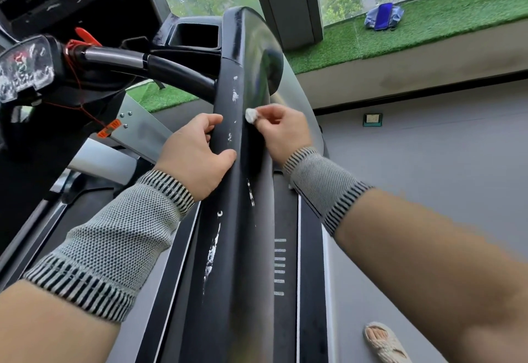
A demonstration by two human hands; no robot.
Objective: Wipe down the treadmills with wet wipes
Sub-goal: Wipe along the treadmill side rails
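Note:
A black treadmill side handrail (228,219) runs up the middle of the view, flecked with white scraps and smears along its length. My left hand (197,151) wraps around the rail from the left, thumb on top. My right hand (281,128) pinches a small crumpled white wet wipe (251,115) and presses it against the rail's right side, just above the left hand. Both wrists wear grey knitted bands.
The treadmill console (25,74) with a red safety clip (84,38) and cord is at the upper left, a cup holder (195,35) beside it. The belt and side step (285,248) lie below. A sandalled foot (383,342) stands on grey floor; a blue bag (384,17) lies on green turf.

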